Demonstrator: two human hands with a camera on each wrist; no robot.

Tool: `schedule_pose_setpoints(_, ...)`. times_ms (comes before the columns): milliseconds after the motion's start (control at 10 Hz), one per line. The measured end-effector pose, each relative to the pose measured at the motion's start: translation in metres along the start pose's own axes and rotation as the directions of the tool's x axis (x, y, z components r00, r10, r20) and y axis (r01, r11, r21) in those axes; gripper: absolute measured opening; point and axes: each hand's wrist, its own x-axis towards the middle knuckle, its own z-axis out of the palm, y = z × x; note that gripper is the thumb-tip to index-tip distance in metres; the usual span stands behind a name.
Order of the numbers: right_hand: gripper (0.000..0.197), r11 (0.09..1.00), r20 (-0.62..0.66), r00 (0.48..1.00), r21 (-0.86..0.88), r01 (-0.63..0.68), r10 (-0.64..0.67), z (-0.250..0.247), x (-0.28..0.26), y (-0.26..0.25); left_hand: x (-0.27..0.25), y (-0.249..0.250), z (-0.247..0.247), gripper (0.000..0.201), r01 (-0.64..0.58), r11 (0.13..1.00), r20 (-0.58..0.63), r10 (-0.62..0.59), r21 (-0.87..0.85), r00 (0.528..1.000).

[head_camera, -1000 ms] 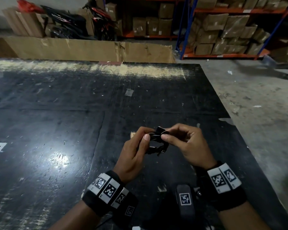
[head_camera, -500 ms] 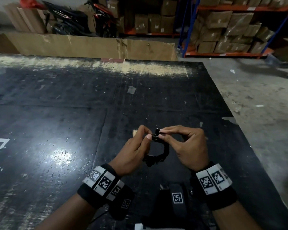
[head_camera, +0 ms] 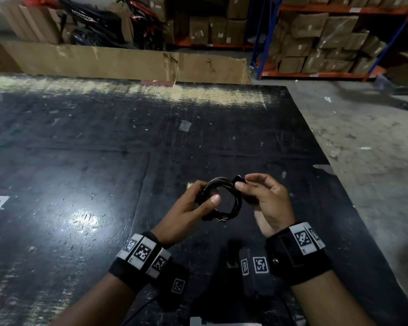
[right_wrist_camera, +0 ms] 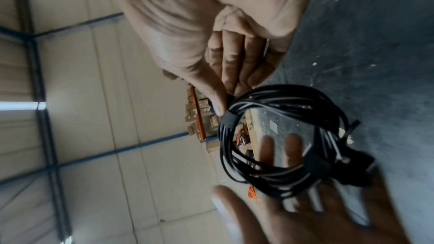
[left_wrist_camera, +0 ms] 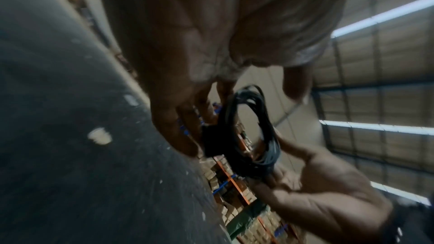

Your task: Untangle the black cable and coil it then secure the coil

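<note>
The black cable (head_camera: 236, 205) is wound into a small coil held above the black table (head_camera: 104, 161). My left hand (head_camera: 205, 196) grips the coil's left side, fingers behind it and thumb across the front. At the coil's top right, my right hand (head_camera: 243, 182) pinches a black strap (head_camera: 238, 178) between thumb and forefinger. In the right wrist view the strap (right_wrist_camera: 229, 118) is wrapped round the strands of the coil (right_wrist_camera: 281, 99), and a plug end (right_wrist_camera: 352, 129) sticks out on its far side. The left wrist view, blurred, shows the coil (left_wrist_camera: 267, 136) edge-on.
The table's right edge (head_camera: 339, 184) drops to a concrete floor. A low cardboard wall (head_camera: 127, 62) runs behind the far edge. Racks of cartons (head_camera: 327, 38) and parked motorbikes (head_camera: 99, 22) stand beyond. A small scrap (head_camera: 184, 125) lies mid-table.
The coil has turned from edge-on to face the camera. My left hand slid from the top pinch to the coil's left side, and my right wrist rolled palm-up.
</note>
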Motion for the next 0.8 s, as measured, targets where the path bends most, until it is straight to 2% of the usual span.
schedule_pose_setpoints(100,0.026,0.993,-0.112,0.990,0.101,-0.068,0.080,-0.008,0.008,0.007,-0.002,-0.022,-0.004,0.035,0.122,0.986,-0.026,-0.126,-0.113,0.992)
schedule_pose_setpoints(200,0.025,0.996,-0.157,0.984,0.044,-0.079,0.085,-0.020,0.013,0.015,0.000,-0.040,-0.008,0.022,0.131,0.975,-0.160,-0.160,-0.181,0.974)
schedule_pose_setpoints(300,0.026,0.947,-0.189,0.981,-0.320,-0.019,-0.044,-0.035,0.022,0.027,0.007,-0.047,-0.011,0.021,0.177,0.952,-0.278,-0.245,-0.249,0.929)
schedule_pose_setpoints(400,0.026,0.792,-0.161,0.979,-0.610,-0.002,-0.122,-0.044,0.030,0.037,0.020,-0.050,-0.013,0.021,0.246,0.944,-0.309,-0.307,-0.220,0.900)
schedule_pose_setpoints(600,0.027,0.676,-0.234,0.971,-0.723,-0.142,-0.046,-0.056,0.061,0.052,0.064,-0.074,-0.011,0.019,0.366,0.913,-0.369,-0.408,-0.182,0.835)
schedule_pose_setpoints(700,0.024,0.619,-0.209,0.978,-0.768,-0.164,0.000,-0.061,0.078,0.061,0.084,-0.090,-0.012,0.020,0.430,0.902,-0.394,-0.410,-0.040,0.823)
schedule_pose_setpoints(800,0.021,0.509,-0.175,0.985,-0.848,-0.146,-0.010,-0.062,0.088,0.060,0.091,-0.097,-0.010,0.024,0.476,0.854,-0.430,-0.357,0.209,0.829)
